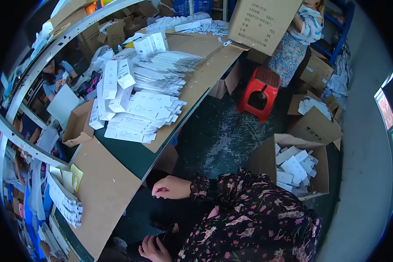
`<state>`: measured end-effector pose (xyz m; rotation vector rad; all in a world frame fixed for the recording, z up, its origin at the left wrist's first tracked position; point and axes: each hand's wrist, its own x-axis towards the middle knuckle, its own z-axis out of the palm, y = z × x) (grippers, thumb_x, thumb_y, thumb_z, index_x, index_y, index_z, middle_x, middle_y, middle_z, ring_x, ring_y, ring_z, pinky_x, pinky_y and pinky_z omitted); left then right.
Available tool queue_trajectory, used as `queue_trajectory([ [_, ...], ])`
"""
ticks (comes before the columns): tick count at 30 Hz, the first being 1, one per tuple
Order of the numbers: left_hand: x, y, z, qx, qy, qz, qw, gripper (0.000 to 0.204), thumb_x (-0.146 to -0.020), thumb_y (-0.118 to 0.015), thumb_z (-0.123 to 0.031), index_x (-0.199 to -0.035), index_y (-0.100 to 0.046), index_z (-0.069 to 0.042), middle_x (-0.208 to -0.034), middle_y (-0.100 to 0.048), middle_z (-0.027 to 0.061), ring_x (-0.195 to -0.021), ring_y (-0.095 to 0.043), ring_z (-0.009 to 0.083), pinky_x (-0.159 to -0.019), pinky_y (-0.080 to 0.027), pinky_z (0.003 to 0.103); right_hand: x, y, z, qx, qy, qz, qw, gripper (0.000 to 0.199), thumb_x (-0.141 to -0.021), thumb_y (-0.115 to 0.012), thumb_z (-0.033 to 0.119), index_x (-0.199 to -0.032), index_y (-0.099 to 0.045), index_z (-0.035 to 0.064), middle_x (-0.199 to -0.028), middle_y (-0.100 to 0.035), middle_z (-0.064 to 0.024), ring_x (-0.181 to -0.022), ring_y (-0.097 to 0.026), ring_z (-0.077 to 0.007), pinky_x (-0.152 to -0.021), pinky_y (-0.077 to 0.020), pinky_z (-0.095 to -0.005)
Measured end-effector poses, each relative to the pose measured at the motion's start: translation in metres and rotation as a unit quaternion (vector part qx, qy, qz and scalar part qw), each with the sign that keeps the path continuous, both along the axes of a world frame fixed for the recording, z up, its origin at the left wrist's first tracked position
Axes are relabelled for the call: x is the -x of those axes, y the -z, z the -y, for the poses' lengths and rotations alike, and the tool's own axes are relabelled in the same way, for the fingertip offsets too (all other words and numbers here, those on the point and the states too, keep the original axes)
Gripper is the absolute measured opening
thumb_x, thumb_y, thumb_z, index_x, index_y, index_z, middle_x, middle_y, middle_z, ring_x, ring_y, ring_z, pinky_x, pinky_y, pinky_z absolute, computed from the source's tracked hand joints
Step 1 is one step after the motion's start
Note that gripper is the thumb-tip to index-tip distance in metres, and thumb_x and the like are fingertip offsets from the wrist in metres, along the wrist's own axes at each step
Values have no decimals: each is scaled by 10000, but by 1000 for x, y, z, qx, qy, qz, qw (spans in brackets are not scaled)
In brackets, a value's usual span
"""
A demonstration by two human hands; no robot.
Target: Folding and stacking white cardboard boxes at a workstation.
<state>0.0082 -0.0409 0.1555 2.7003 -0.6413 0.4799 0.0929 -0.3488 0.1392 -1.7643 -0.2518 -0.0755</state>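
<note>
My right hand (172, 187) is held over my lap beside the table edge, its fingers curled in, and I see nothing in it. Lower down, my left hand (154, 249) rests near my dark-clothed lap, fingers a little apart and holding nothing. Nearest to both is the cardboard-covered tabletop (105, 174). On it, further off, lie stacks of flat white cartons (144, 111), fanned out. Several folded-up white boxes (111, 78) lie on top of them. A smaller bundle of flat white cartons (64, 198) sits at the table's left edge, beside yellow paper pieces (77, 177).
A cardboard box (325, 170) full of white boxes stands at my right, with another open carton (314, 124) behind it. A red stool (260, 94) is on the floor. Beyond, a person (288, 48) stands by a large carton (264, 24). A metal rack (35, 65) borders the table's left.
</note>
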Motion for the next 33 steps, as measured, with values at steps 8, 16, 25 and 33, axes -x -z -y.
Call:
queue_trajectory([
  [8, -1, 10, -5, 34, 32, -52, 998, 143, -988, -721, -213, -1060, -758, -95, -1144, -766, 109, -1059, -716, 314, -1016, -471, 493, 4, -5, 10, 15, -15, -32, 999, 167, -991, -680, 101, -1116, -747, 14, -941, -781, -98, -794, -740, -172, -748, -574, -324],
  [16, -26, 39, -9, 100, 69, -204, 971, 174, -951, -733, -123, -1096, -724, -27, -1166, -743, 162, -1065, -707, 349, -1009, -501, 471, 0, 0, 15, 16, 8, 31, 999, 156, -965, -683, 103, -1076, -749, 15, -918, -778, -107, -797, -743, -211, -758, -574, -348],
  [25, -68, 89, -26, 70, 84, -317, 942, 254, -911, -765, -102, -1107, -732, 57, -1032, -765, 222, -957, -764, 382, -851, -589, 420, -4, -4, 29, 27, 43, 66, 997, 152, -956, -696, 115, -1060, -745, 15, -931, -769, -117, -814, -743, -246, -764, -571, -366],
  [33, -99, 171, -11, -79, 88, -468, 876, 364, -907, -790, -249, -1147, -756, 23, -1096, -770, 237, -1072, -745, 383, -904, -583, 451, -44, -23, 38, 53, 79, 148, 984, 181, -993, -694, 209, -1027, -721, 33, -877, -745, -126, -786, -725, -280, -723, -550, -391],
])
